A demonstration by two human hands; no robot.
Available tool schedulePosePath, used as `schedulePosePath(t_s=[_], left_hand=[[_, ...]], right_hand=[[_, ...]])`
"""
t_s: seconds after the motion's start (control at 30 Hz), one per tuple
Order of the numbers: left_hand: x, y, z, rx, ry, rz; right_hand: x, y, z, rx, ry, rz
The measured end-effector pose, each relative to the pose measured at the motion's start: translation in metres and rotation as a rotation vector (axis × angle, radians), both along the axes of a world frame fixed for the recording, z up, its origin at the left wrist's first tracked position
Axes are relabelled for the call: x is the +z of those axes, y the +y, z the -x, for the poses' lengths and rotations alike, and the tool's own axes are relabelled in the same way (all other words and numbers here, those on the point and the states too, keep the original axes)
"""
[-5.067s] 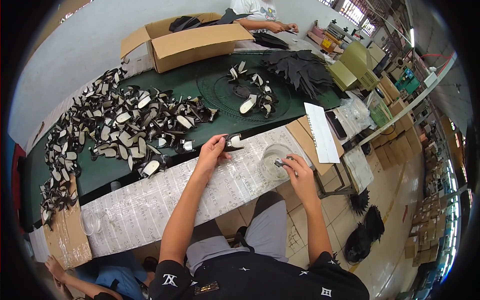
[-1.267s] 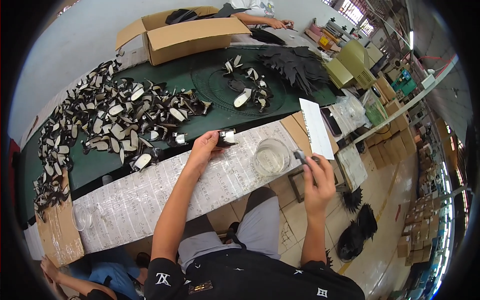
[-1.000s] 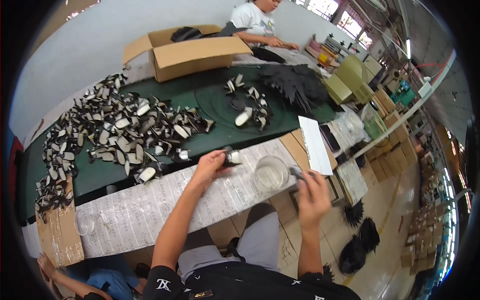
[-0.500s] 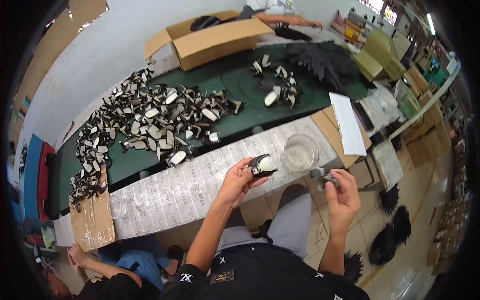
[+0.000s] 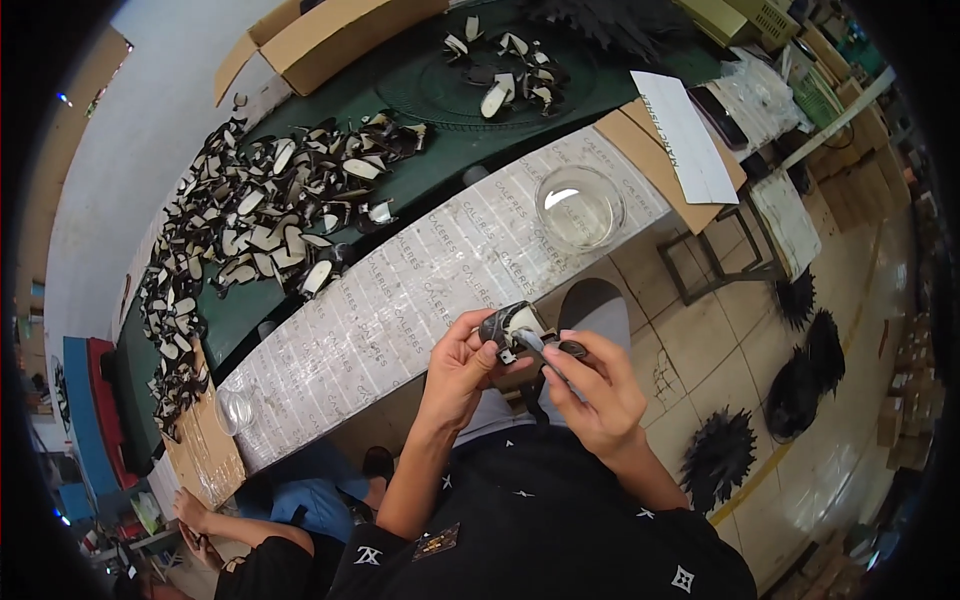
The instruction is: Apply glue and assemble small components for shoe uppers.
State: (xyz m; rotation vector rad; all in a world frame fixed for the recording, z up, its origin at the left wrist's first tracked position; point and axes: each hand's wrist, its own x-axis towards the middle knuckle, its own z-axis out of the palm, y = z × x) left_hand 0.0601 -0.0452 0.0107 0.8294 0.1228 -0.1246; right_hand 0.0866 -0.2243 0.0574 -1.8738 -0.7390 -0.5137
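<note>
My left hand (image 5: 458,362) is closed around a black shoe piece with a cream inner face (image 5: 508,322), held above my lap near the front edge of the wrapped bench. Beside it, my right hand (image 5: 607,392) pinches a small grey piece (image 5: 536,345) with a dark part at the fingertips. The grey piece is up against the opening of the shoe piece; whether it is inside cannot be made out. A round clear dish (image 5: 540,208) sits on the bench just beyond my hands.
Many black-and-cream shoe pieces (image 5: 262,235) are heaped on the green belt (image 5: 400,205). Further back stand a cardboard box (image 5: 335,45) and a dark pile (image 5: 620,22). Another person's hand (image 5: 190,508) is at lower left. Black spiky bundles (image 5: 722,455) lie on the floor.
My right hand has moved left, bringing the grey piece from apart to against the shoe piece. My view has tilted down toward my lap.
</note>
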Motion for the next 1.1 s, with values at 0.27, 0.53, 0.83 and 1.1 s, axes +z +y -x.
schedulePosePath(t_s=[0.27,0.53,0.83,1.1], left_hand=[[0.006,-0.008,-0.003,-0.021,0.011,-0.007],[0.005,-0.009,-0.003,-0.016,0.024,-0.019],[0.007,-0.009,-0.001,-0.008,0.045,-0.011],[0.006,-0.011,0.0,0.008,0.062,-0.06]], right_hand=[[-0.004,-0.004,-0.004,-0.009,-0.004,0.017],[-0.001,-0.007,-0.006,-0.006,0.206,-0.034],[-0.008,-0.013,-0.007,0.17,0.635,-0.54],[-0.007,-0.019,-0.012,0.057,0.562,-0.471]])
